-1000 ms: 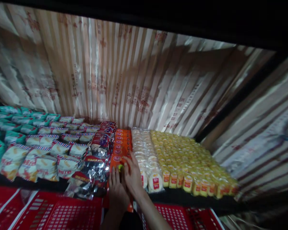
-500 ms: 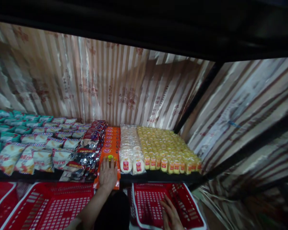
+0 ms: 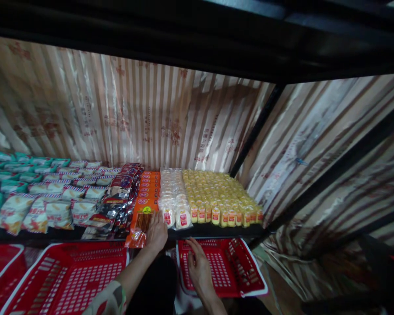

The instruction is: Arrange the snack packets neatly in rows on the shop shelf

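Observation:
My left hand (image 3: 157, 230) rests against the right edge of a stack of flat orange snack packets (image 3: 143, 206) on the shelf. Its fingers lie stretched out, pointing toward the back. Just right of that hand stand rows of round white wrapped cakes (image 3: 183, 216). My right hand (image 3: 198, 264) hovers over the left part of a red basket (image 3: 229, 262), fingers apart, with nothing visible in it. Small yellow wrapped cakes (image 3: 221, 210) fill the right end of the shelf. Dark shiny packets (image 3: 121, 192) lean in a pile left of the orange ones.
White snack bags (image 3: 57, 213) and green bags (image 3: 9, 186) line the left of the black shelf (image 3: 213, 230). Another red basket (image 3: 85, 271) stands below left. A black post (image 3: 254, 131) rises at the corner before striped sheeting. A dark ledge (image 3: 151, 39) overhangs.
My left hand has slid from the top of the orange packets to their right edge. My right hand has moved left and forward, near the shelf front. The view has shifted slightly right.

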A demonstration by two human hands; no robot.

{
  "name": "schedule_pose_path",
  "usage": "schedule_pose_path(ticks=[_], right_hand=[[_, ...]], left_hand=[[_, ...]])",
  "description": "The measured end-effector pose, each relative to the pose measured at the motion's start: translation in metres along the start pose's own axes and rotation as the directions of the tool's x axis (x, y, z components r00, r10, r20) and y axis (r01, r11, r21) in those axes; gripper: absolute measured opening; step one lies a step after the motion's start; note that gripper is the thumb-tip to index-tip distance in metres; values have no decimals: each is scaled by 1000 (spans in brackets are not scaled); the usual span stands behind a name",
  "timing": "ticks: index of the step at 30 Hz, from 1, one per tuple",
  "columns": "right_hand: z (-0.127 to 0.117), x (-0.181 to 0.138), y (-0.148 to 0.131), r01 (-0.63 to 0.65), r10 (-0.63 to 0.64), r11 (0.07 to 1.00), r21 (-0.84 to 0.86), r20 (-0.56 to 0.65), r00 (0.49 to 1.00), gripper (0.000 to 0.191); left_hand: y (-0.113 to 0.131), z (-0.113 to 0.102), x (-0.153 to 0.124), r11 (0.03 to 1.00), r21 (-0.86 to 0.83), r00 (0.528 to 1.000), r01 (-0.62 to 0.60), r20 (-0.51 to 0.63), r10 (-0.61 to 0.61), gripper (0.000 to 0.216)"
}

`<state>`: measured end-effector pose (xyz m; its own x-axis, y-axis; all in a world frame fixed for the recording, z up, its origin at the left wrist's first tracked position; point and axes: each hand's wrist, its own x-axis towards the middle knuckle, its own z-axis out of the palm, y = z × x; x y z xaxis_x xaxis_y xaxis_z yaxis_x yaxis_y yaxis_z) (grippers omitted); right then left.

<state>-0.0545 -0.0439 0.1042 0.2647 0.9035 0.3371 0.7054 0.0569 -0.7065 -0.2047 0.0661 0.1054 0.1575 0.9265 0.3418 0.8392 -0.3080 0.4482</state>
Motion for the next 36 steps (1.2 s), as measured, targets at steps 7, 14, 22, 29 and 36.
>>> schedule_pose_path(ticks=[7,14,22,29,36], right_hand=[[21,36,-11,90,-92,991,101,10,996,37],[24,61,-15,175,-173,979,101,-31,984,36],[-13,124,-7,195,-204,970,-143,-49,978,33],[-21,181,-26,306,-215,809,-502,233,949,29],[-11,206,-38,451,-206,693,-562,445,872,21]], left_hand=[[-8,-2,12,996,-63,995,61,-79,-66,46],[-13,10,22,992,-125,995,24,-89,-35,44],[11,-17,21,992,-39,948,-123,-301,105,41],[37,0,9,974,26,947,-225,-230,225,42],[33,25,13,959,125,936,-254,-218,276,47]])
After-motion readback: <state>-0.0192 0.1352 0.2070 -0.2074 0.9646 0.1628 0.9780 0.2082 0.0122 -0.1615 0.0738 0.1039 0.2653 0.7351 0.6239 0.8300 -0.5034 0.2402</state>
